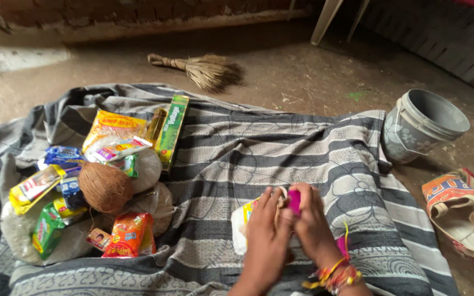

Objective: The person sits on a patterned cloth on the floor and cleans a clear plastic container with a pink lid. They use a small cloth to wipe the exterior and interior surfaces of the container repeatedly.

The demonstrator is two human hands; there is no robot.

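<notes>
Pink packet (294,201): pinched between both hands, near right on striped cloth (281,142).
Left hand (267,230): grasping white pouch (241,225).
Right hand (311,222): clenched on pink packet.
Coconut (104,187): left, among grocery packets.
Grey pot (423,123): far right.

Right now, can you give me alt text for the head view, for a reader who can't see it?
Two hands, left hand and right hand, pinch a small pink item over a white packet on a striped grey cloth. To the left lie a coconut and snack packets; a broom and grey bucket sit on the dirt floor.
</notes>
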